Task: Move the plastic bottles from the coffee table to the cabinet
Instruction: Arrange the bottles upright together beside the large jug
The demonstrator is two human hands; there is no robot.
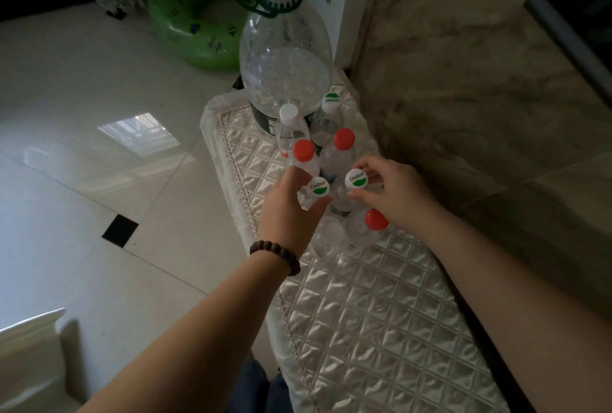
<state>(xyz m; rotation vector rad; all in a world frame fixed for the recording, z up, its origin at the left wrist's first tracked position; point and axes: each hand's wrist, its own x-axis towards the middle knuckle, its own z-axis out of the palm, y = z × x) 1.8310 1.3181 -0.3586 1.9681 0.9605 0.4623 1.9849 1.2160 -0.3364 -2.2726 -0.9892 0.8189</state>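
Several small clear plastic bottles stand clustered on a cabinet top covered with a quilted silvery cloth [381, 313]. My left hand [288, 210] grips a crumpled bottle with a white-and-green cap [318, 188]. My right hand [394, 194] pinches the neck of a second white-and-green capped bottle [356, 178]. Around them stand two red-capped bottles [303, 150] [344, 139], another red-capped one [376, 220] under my right wrist, and a white-capped bottle [288, 112]. A large clear jug [284, 58] with a green handle stands at the far end.
A marble-patterned wall [480, 98] runs along the right side of the cabinet. A green inflatable swim ring [185, 15] lies on the tiled floor beyond. A dark framed screen edge [576, 31] is at the upper right. A pale furniture piece [33, 363] sits lower left.
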